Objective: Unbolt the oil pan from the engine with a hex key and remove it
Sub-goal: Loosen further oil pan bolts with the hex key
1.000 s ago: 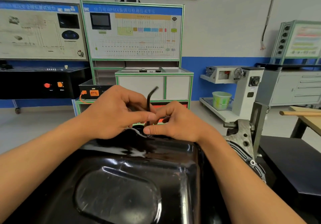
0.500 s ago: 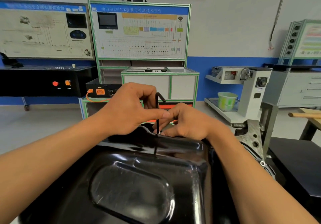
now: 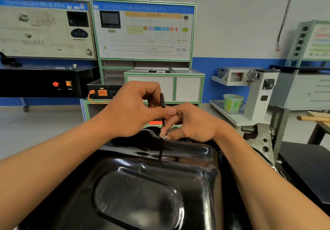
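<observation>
A glossy black oil pan [image 3: 142,190] fills the lower middle of the head view, sitting on the engine [image 3: 260,140]. At its far rim a silver bolt head [image 3: 163,136] shows. A black hex key [image 3: 162,108] stands upright over that bolt. My left hand [image 3: 132,110] pinches the key's upper part between thumb and fingers. My right hand [image 3: 192,122] rests on the pan's far edge, its fingertips around the key's lower end by the bolt.
Grey engine-stand metal [image 3: 278,130] rises at the right, with a dark table [image 3: 307,160] and a wooden handle [image 3: 312,118] beyond it. Training panels [image 3: 144,31] and cabinets line the back wall. A green bucket [image 3: 233,103] sits on a low shelf.
The key's short arm has swung round, from pointing right to facing toward me. Both hands stay at the pan's far rim; the bolt head now shows below the key.
</observation>
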`<state>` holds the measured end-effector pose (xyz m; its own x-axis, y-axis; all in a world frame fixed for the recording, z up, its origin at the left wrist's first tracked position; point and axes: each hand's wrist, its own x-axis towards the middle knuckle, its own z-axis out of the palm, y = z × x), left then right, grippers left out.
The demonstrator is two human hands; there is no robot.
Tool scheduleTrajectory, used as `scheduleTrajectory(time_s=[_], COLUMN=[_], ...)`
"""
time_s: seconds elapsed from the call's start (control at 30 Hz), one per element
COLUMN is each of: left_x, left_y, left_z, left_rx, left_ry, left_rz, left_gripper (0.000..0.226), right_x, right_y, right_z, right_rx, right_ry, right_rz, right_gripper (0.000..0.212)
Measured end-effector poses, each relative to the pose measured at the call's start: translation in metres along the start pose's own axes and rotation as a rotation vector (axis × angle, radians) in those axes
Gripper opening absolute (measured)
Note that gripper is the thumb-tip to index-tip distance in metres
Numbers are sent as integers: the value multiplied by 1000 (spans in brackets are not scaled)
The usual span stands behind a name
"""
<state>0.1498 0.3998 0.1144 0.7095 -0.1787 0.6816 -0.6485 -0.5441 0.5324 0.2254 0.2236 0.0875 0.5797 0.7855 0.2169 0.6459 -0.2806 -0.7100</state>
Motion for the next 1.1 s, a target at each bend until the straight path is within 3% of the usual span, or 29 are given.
scheduleTrajectory(time_s=[0.1, 0.27, 0.7, 0.97, 1.1], left_x=[-2, -6, -8, -8, -8], left_y=[2, 9, 7, 3, 5], left_z=[0, -5, -3, -1, -7], left_rx=[-8, -44, 34, 64, 57], left_ry=[-8, -26, -160, -154, -221], left_rz=[-4, 9, -59, -19, -14], left_gripper=[29, 42, 30, 39, 24], right_x=[-3, -11, -15, -9, -5], right_y=[-2, 0, -1, -4, -7], right_z=[1, 0, -3, 6, 7], right_rx=[28, 39, 93, 150, 165], right_ry=[1, 93, 168, 167, 159], right_rz=[-17, -22, -117, -197, -210], right_gripper=[61, 40, 28, 12, 8])
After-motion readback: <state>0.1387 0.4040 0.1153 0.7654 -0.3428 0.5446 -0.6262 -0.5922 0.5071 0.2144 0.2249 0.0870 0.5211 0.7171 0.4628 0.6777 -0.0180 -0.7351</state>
